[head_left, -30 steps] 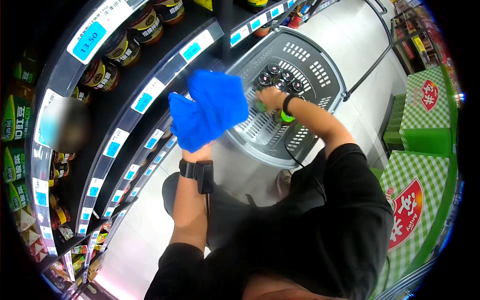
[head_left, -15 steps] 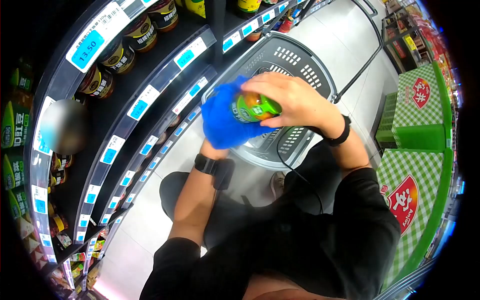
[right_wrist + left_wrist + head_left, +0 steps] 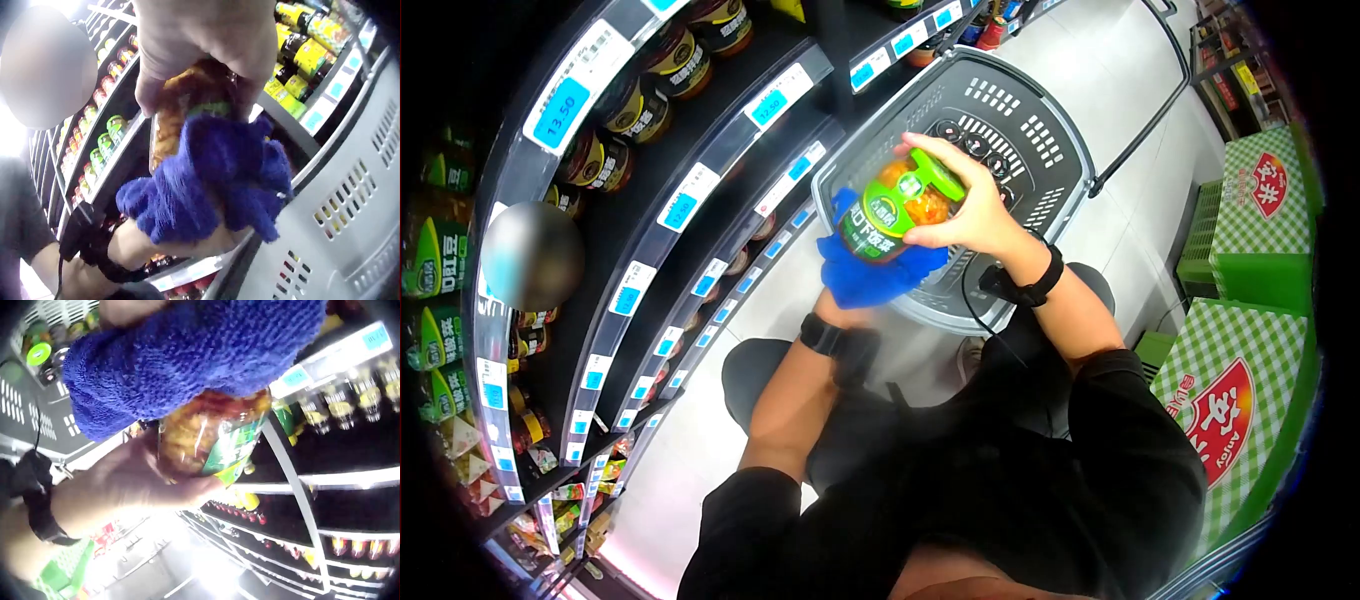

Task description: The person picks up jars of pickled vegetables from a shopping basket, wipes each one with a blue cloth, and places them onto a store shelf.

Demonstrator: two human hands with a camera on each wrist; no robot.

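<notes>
A glass jar [image 3: 897,208] with a green label and green lid is held tilted over the near left part of the basket. My right hand [image 3: 975,205] grips its lid end, thumb on one side and fingers on the other. A blue cloth [image 3: 870,270] lies against the jar's lower end, draped over my left hand, whose fingers it hides in the head view. In the left wrist view the cloth [image 3: 187,362] covers one side of the jar [image 3: 206,437]. The right wrist view shows the cloth [image 3: 206,181] bunched round the jar's end, above my left wrist.
A grey basket [image 3: 1040,130] with several dark-lidded jars [image 3: 975,146] stands on the floor. Shelves of jars with price tags [image 3: 770,105] curve along the left. Green checked boxes [image 3: 1240,380] stand on the right. A cable hangs near the basket's front edge.
My right hand came up out of the basket with the jar and brought it to the cloth. Since half a second ago, the jar has turned so its label faces up.
</notes>
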